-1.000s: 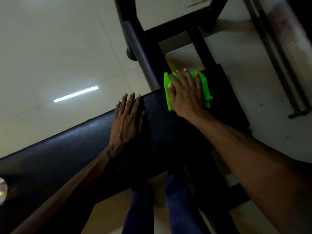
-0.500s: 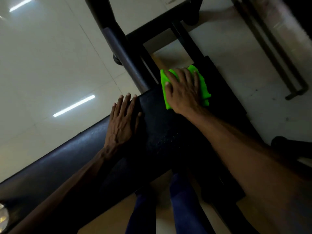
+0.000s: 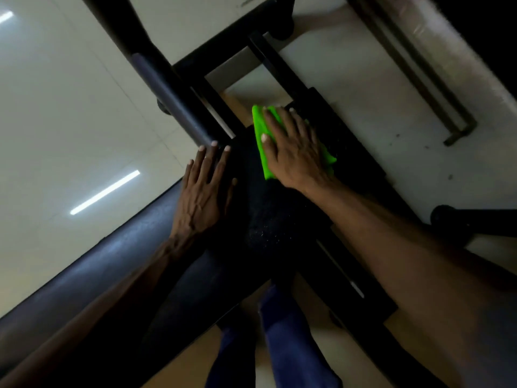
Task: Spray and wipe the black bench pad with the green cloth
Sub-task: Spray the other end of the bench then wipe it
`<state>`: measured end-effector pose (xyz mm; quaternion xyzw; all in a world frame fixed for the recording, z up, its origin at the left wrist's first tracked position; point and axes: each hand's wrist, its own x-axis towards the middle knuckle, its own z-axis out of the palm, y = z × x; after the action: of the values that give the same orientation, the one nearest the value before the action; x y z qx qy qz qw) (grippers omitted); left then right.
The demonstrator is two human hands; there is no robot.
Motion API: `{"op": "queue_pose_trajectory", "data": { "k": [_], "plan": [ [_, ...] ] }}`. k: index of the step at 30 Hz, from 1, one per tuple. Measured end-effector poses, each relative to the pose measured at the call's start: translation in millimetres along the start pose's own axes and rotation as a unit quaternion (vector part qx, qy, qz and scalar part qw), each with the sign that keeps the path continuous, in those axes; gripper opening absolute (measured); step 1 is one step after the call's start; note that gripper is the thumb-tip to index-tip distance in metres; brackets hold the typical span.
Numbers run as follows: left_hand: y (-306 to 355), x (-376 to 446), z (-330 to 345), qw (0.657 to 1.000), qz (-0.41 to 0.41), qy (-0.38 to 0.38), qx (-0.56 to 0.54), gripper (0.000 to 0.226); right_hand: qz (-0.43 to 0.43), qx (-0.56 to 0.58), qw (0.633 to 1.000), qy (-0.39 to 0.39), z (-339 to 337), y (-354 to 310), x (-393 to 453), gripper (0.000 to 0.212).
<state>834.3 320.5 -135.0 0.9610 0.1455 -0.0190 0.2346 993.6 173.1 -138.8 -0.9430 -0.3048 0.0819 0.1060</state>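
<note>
One green cloth (image 3: 261, 135) lies flat at the far end of the one black bench pad (image 3: 268, 219), close to its end edge. The right hand (image 3: 296, 152) presses down on it with fingers spread and flat, palm covering most of the cloth, not clenched around it. The left hand (image 3: 205, 189) rests open and empty on the pad's left edge, just beside the cloth. Small droplets speckle the pad near both hands. Two legs in blue trousers (image 3: 291, 331) stand below the bench.

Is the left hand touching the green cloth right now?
Apart. The head view shows bare black bench pad between the left hand and the green cloth under the right hand.
</note>
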Motion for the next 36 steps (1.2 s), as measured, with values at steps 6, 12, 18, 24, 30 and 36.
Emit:
{"op": "queue_pose_trajectory", "data": {
  "k": [6,12,18,24,30,36],
  "plan": [
    [11,11,2,0.999,-0.011,-0.027,0.026,0.060,-0.068,-0.018,0.997,0.032,-1,2,-29,0.057],
    [20,40,-3,0.998,0.042,-0.016,0.039,0.062,-0.071,-0.011,0.997,0.020,-5,41,-57,0.057],
    [26,44,9,0.996,0.056,-0.042,0.054,0.061,0.103,0.048,0.991,0.076,10,11,-31,0.058],
    [25,47,2,0.990,0.105,-0.052,0.074,0.060,0.052,-0.016,0.998,0.034,3,-2,-123,0.058],
    [25,46,0,0.979,0.166,-0.093,0.076,0.060,0.216,0.089,0.972,0.036,1,33,-81,0.072],
    [28,43,5,0.979,0.169,-0.085,0.074,0.060,0.235,0.028,0.967,0.098,13,1,-106,0.058]
  ]
}}
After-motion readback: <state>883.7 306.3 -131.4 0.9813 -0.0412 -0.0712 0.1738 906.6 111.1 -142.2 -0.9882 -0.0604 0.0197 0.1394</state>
